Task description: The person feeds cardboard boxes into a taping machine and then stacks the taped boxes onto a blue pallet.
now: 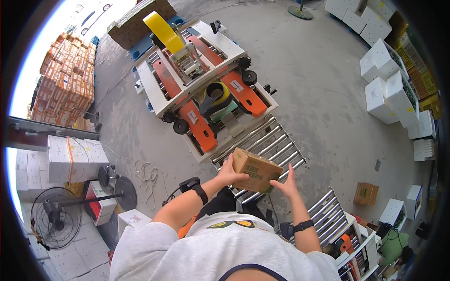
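Note:
A small brown cardboard box [255,171] with green printing is held over the near end of a roller conveyor [281,146]. My left hand [230,173] grips the box's left side, its thumb lying across the front face. At the right end of the box is my right hand [287,184], its thumb at the lower right corner and its fingers spread upward, apart from the box. Beyond the rollers stands a carton taping machine [187,79] with orange side belts and a yellow tape roll [164,33] on top.
A second roller conveyor [323,210] lies at the lower right. Left are a standing fan [55,213], white foam boxes [75,159] and a coiled cord [149,173]. More white boxes [384,96] line the right side, with a brown carton [365,193] on the floor.

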Motion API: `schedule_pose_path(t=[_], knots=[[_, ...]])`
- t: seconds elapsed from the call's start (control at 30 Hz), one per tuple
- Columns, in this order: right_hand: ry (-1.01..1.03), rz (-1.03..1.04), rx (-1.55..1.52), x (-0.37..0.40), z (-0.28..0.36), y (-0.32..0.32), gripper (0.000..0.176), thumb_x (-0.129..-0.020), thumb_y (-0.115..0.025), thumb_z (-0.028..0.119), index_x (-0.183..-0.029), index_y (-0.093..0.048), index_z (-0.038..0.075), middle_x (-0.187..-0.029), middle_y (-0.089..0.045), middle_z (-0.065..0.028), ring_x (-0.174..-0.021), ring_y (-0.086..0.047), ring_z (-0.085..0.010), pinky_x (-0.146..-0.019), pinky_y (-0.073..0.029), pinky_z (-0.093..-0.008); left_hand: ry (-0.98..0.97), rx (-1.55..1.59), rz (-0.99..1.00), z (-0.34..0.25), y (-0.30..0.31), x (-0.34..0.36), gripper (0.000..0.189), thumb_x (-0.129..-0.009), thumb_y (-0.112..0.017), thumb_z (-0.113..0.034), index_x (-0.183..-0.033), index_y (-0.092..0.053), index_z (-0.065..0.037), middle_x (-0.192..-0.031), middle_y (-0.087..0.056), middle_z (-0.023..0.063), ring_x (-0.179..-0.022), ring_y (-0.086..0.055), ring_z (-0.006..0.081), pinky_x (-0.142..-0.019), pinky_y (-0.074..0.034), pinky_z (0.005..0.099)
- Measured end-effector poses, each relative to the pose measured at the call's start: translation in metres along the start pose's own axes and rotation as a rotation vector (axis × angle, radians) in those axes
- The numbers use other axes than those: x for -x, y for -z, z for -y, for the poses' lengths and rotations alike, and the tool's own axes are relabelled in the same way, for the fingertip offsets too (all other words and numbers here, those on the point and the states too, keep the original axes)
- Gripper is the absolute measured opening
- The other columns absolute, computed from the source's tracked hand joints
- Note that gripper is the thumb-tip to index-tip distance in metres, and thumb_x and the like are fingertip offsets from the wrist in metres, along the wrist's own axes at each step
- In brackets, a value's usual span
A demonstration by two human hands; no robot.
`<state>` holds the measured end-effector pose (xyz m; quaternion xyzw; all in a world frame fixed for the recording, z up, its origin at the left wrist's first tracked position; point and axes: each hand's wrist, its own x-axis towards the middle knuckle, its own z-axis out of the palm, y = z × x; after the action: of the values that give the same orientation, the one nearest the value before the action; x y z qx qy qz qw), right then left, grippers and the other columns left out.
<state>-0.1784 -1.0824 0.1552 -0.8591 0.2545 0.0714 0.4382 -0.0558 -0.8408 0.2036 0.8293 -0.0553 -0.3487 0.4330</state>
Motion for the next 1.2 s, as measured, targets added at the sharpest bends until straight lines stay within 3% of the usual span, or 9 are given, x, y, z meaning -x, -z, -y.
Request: schedule_pose_path(t=[0.07,0.13,0.37,0.53,0.7,0.87,1.03,1.1,1.2], knots=[[-0.058,0.439,-0.517,-0.028,0.038,-0.011,0.088,-0.061,-0.077,0.036,-0.13,-0.031,0.008,-0.115,-0.051,-0.0107,-0.1,-0.055,-0.0254,-0.077,-0.05,-0.0338,-0.025,0.476,0.082,0.022,0.01,-0.014,0.103,-0.06,-0.078,-0.03,-0.136,-0.014,-0.005,-0.12,-0.042,0.0147,-0.112,-0.043,0.0237,-0.091,-0.038,0.0357],[-0.394,0.317,-0.805,-0.057,0.063,-0.028,0.068,-0.068,-0.073,0.033,-0.122,-0.04,0.009,-0.1,-0.057,-0.0033,-0.083,-0.06,-0.0165,-0.06,-0.053,-0.0295,0.165,0.949,-0.027,0.02,0.009,-0.024,0.085,-0.07,-0.072,-0.024,-0.134,-0.018,-0.008,-0.121,-0.043,0.0112,-0.113,-0.042,0.0215,-0.09,-0.038,0.0337],[-0.175,0.466,-0.515,-0.197,0.08,-0.075,0.064,-0.067,-0.075,0.031,-0.12,-0.045,0.01,-0.101,-0.056,-0.0026,-0.088,-0.057,-0.015,-0.066,-0.05,-0.0298,0.305,1.151,-0.356,0.065,-0.003,-0.116,0.061,-0.076,-0.068,-0.033,-0.118,-0.038,0.0,-0.115,-0.049,0.0121,-0.103,-0.049,0.0201,-0.087,-0.04,0.0304],[-0.319,0.482,-0.309,-0.232,0.087,-0.107,0.063,-0.068,-0.075,0.03,-0.119,-0.045,0.006,-0.106,-0.054,-0.005,-0.09,-0.056,-0.0152,-0.069,-0.05,-0.0296,0.532,1.205,-0.671,0.07,0.003,-0.149,0.059,-0.075,-0.07,-0.036,-0.108,-0.047,0.007,-0.105,-0.055,0.0121,-0.096,-0.052,0.02,-0.083,-0.04,0.0291],[-0.243,0.154,-0.545,-0.198,0.073,-0.109,0.066,-0.072,-0.071,0.027,-0.126,-0.04,0.004,-0.123,-0.045,-0.0128,-0.089,-0.054,-0.0155,-0.071,-0.046,-0.0291,0.672,1.268,-0.233,0.075,-0.004,-0.113,0.065,-0.077,-0.066,-0.029,-0.117,-0.036,0.013,-0.123,-0.033,0.0251,-0.117,-0.034,0.0328,-0.098,-0.032,0.0426],[-0.267,-0.149,-0.141,-0.13,-0.044,-0.051,0.054,-0.07,-0.069,0.023,-0.116,-0.05,0.002,-0.108,-0.057,-0.0133,-0.094,-0.056,-0.0198,-0.077,-0.046,-0.03,0.927,0.734,0.071,0.114,-0.037,-0.068,0.048,-0.078,-0.06,-0.021,-0.118,-0.046,0.0,-0.121,-0.044,0.016,-0.11,-0.044,0.0284,-0.088,-0.037,0.0506],[-0.643,-0.223,0.297,0.011,-0.196,0.024,0.051,-0.063,-0.07,0.023,-0.107,-0.055,0.003,-0.099,-0.06,-0.0161,-0.094,-0.058,-0.0283,-0.082,-0.045,-0.035,0.634,0.21,0.148,0.137,-0.031,-0.031,0.042,-0.071,-0.062,-0.027,-0.106,-0.058,-0.003,-0.093,-0.062,0.0158,-0.085,-0.059,0.0333,-0.075,-0.046,0.0412],[-0.898,-0.178,0.426,0.068,-0.204,0.05,0.054,-0.057,-0.072,0.026,-0.105,-0.058,0.006,-0.105,-0.059,-0.0162,-0.101,-0.055,-0.0307,-0.088,-0.042,-0.0384,0.286,-0.391,0.217,0.176,-0.032,-0.036,0.04,-0.068,-0.059,-0.032,-0.092,-0.064,0.0,-0.087,-0.063,0.0211,-0.079,-0.061,0.0369,-0.071,-0.048,0.04],[-1.036,-0.249,0.442,0.138,-0.206,0.058,0.048,-0.06,-0.069,0.025,-0.103,-0.06,0.007,-0.107,-0.058,-0.017,-0.104,-0.053,-0.0308,-0.091,-0.041,-0.039,0.248,-0.537,0.223,0.189,-0.02,-0.036,0.04,-0.066,-0.057,-0.036,-0.083,-0.065,0.0,-0.091,-0.06,0.0244,-0.084,-0.059,0.0383,-0.075,-0.047,0.0406]])
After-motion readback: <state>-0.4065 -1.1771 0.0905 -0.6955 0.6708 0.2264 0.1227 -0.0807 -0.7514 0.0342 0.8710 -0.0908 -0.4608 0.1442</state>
